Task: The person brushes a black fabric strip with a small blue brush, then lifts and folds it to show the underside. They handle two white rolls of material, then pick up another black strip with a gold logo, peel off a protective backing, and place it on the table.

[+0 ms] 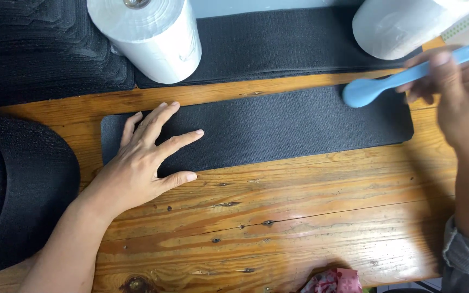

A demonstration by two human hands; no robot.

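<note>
My left hand (145, 160) lies flat with the fingers spread, palm down on the left end of a dark grey fabric strip (278, 127), gripping nothing, only pressing it against the surface. The strip is a long rectangle with rounded corners and a fine woven texture, lying across the wooden surface (278, 217) from left to right, slightly tilted so its right end sits higher in my view. My right hand (462, 92) has its grip closed around the handle of a light blue plastic tool (397, 81), whose rounded, spoon-like head hovers at or on the strip's upper right edge; I cannot tell whether it touches the fabric. The surface is made of warm orange-brown planks with knots, cracks and small dark holes. Behind the strip lies a wider band of black fabric (278, 43), and on it stand two white rolls (153, 35) (403, 24), one at the upper left and one at the upper right. More black material is stacked at the upper left (39, 49), and a large dark coil (17, 184) sits at the left edge. A scrap of pinkish patterned cloth (335, 281) peeks in at the bottom edge.
</note>
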